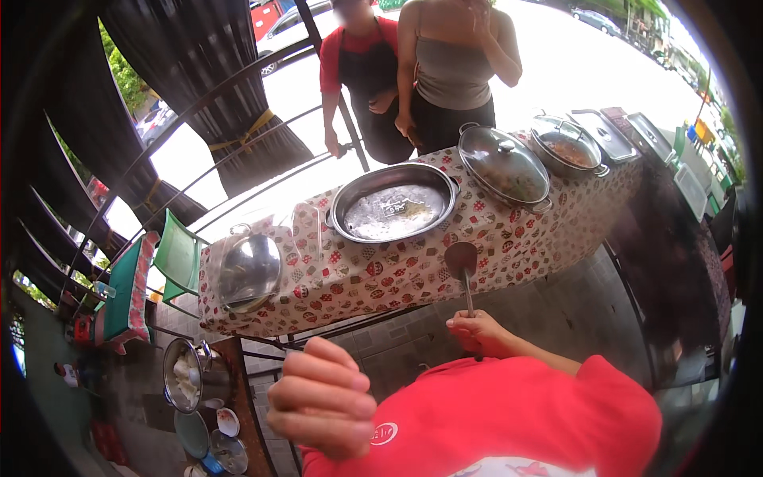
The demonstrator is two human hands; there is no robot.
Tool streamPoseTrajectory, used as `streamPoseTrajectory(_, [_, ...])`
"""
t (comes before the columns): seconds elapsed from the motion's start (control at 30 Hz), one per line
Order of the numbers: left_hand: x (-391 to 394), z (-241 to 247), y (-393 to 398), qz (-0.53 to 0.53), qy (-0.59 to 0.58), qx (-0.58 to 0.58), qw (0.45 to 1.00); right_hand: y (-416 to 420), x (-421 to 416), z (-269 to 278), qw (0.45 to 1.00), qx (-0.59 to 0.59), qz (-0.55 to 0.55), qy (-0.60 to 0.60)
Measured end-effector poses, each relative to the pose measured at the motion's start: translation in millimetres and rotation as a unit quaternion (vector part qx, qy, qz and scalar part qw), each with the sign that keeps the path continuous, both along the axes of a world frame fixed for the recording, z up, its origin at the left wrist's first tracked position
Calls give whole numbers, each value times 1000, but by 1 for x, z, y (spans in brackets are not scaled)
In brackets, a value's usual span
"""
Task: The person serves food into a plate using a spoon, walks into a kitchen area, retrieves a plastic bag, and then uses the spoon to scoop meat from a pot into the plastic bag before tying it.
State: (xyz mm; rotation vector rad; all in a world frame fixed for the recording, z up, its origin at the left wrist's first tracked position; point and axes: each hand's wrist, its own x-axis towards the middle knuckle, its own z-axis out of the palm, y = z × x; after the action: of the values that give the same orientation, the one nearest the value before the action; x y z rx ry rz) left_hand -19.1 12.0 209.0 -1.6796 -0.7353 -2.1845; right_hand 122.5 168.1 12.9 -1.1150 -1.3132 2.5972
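My right hand (pixel 480 334) grips the handle of a turner (pixel 461 260), a cooking spatula with a flat dark blade and a thin metal shaft. Its blade points away from me, over the near edge of a cloth-covered table (pixel 369 292). Raised before my chest, my left hand (pixel 322 399) is curled with its fingers together; its palm is hidden and nothing shows in it. Beyond the turner stands an uncovered oval steel pan (pixel 369 220), with only a little residue on its bottom. To its right is an oval pan with a glass lid (pixel 503 161) over food.
Another glass-lidded pan (pixel 566 149) and steel lids (pixel 605 134) stand farther right. A shiny oval lidded dish (pixel 250 271) is at the table's left end. Lower left, a pot of rice (pixel 188 375) stands near bowls. Two people (pixel 369 77) stand across the table. A green chair (pixel 179 256) is left.
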Motion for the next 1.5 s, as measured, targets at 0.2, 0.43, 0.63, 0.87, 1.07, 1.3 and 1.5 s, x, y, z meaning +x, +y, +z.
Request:
streamPoseTrajectory(0.2, [18, 43, 4, -325, 24, -77, 942, -12, 7, -6, 999, -1, -46, 16])
streamPoseTrajectory(0.43, [31, 39, 7, -491, -97, -58, 864, -26, 9, 2, 995, 24, -92, 5])
streamPoseTrajectory(0.63, [17, 37, -12, -440, -45, 4, 897, -24, 5, -10, 997, 26, -77, -2])
streamPoseTrajectory(0.87, [17, 39, -22, -423, -52, 24, 905, -29, -21, -3, 996, 71, -38, 25])
streamPoseTrajectory(1.07, [-8, 43, -17, -387, 83, 14, 918, -32, -33, -4, 995, 91, 34, -1])
streamPoseTrajectory(1.3, [-10, 53, -13, -367, 48, -34, 928, -38, -36, -2, 999, 36, -20, 10])
streamPoseTrajectory(1.5, [20, 62, 31, -448, -110, -121, 879, -33, -14, 14, 988, 84, -124, 31])
